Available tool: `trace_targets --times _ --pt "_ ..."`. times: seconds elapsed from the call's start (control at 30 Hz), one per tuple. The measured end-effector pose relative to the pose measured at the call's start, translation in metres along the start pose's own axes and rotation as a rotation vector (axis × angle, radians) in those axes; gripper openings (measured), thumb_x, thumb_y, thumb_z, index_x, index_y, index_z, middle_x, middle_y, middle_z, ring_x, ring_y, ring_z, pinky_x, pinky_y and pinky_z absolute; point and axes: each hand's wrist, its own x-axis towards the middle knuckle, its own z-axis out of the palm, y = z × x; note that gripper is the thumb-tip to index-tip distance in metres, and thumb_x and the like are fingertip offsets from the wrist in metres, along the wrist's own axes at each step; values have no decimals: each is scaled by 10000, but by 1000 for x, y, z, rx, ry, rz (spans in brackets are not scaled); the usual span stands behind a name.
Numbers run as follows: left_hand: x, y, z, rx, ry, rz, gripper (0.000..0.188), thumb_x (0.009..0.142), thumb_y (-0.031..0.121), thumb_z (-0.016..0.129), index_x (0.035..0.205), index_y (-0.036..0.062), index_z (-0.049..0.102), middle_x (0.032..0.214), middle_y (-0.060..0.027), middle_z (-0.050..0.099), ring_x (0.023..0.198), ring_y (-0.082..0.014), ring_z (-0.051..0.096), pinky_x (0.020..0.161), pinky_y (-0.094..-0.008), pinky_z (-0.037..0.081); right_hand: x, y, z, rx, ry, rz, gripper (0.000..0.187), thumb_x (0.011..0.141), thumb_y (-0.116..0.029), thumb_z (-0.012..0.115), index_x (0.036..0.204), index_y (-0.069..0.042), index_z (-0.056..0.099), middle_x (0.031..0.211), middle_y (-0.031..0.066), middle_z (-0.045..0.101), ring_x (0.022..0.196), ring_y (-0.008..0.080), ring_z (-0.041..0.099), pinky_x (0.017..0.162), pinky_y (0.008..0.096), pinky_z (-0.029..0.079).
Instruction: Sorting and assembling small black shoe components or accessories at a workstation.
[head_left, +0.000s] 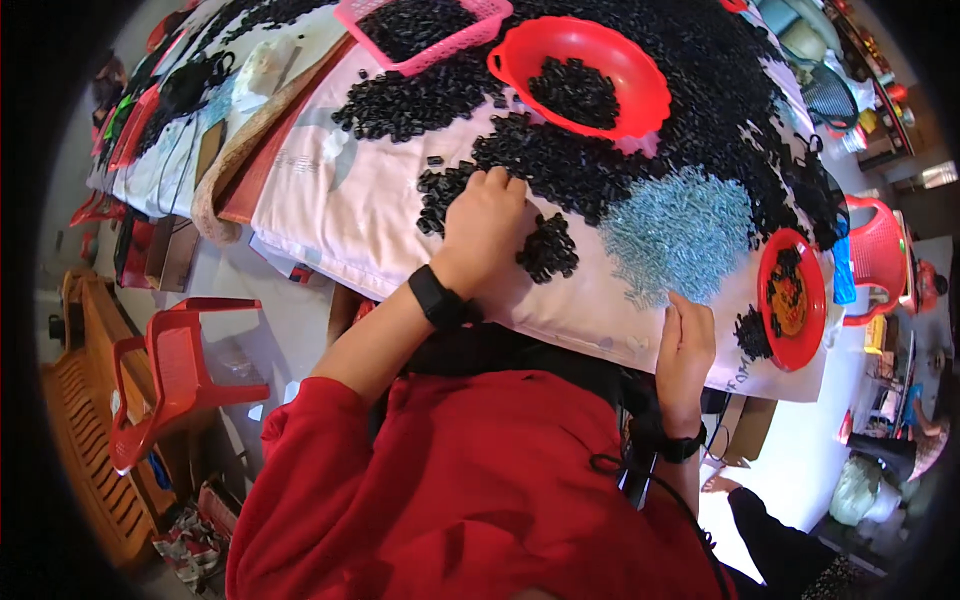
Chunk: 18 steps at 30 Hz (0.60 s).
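Note:
My left hand (484,222) is at the near edge of a spread of small black pieces (550,160), its fingers curled in and partly hidden by its own back. Just right of it lies a small separate heap of the same black pieces (548,249). My right hand (687,345) is at the near edge of a pile of thin, light-blue metallic pins or screws (678,232), thumb and fingers pressed together. What either hand holds, if anything, is too small or hidden to make out.
Farther back on the cloth-covered table (330,225) stand a red bowl (637,80) and a pink basket (425,62), both with black pieces. A red plate (815,300) with mixed bits lies at the right. Red chairs (185,365) flank the table; a person (925,445) is far right.

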Motion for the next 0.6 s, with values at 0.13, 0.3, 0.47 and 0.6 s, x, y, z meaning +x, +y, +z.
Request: trace_targets --times 0.13,0.3,0.47,0.6 --pt "-11 -1 -8 -71 62 40 202 829 212 733 903 43 650 924 -143 639 919 -343 636 778 -433 546 -1 -1 -1 95 -30 -7 136 949 -20 622 1073 23 656 954 189 637 862 376 629 769 428 515" --pt "-40 19 -31 -373 -22 -34 189 842 126 741 987 43 653 882 -162 665 854 -357 654 747 -447 522 -12 2 9 134 -215 -123 117 905 -38 658 1020 -16 670 956 151 639 900 366 628 799 436 509" --pt "-61 30 -47 -682 -212 -141 199 876 74 707 1059 20 651 903 -132 659 826 -274 654 756 -372 537 -4 1 11 -7 -160 -96 113 895 -36 665 1007 -19 678 950 150 639 903 362 629 792 431 508" --pt "-84 25 -45 -1251 -548 -342 251 985 146 680 1205 27 658 1004 13 661 888 -84 625 764 -262 530 -3 -9 11 214 -132 -34 126 898 -9 662 1021 -11 687 935 155 640 858 342 639 764 406 516"
